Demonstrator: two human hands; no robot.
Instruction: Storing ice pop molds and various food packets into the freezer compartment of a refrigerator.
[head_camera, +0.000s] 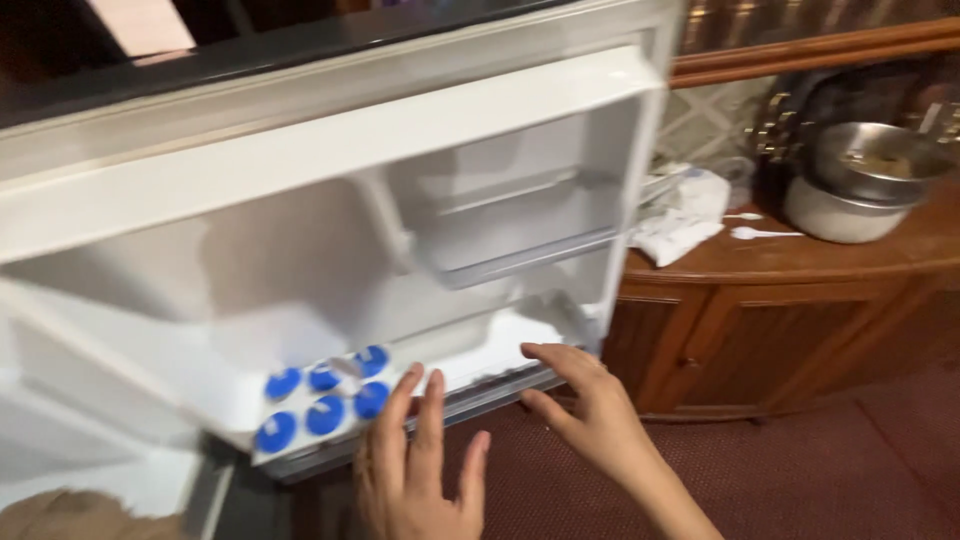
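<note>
Wooden cabinet (800, 330), dark red carpet (850, 470)

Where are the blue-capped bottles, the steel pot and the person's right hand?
blue-capped bottles (324, 400): head view, on a blue cap in the door's bottom shelf.
steel pot (845, 212): head view, on its side wall.
right hand (585, 400): head view, on its back.

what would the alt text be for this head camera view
Two bare hands reach toward the bottom edge of an open white fridge door: the left hand by a small tray of blue-capped items on the lowest door shelf, the right hand at the door's lower corner. Beside it, a wooden cabinet holds metal pots and a white cloth.
</note>
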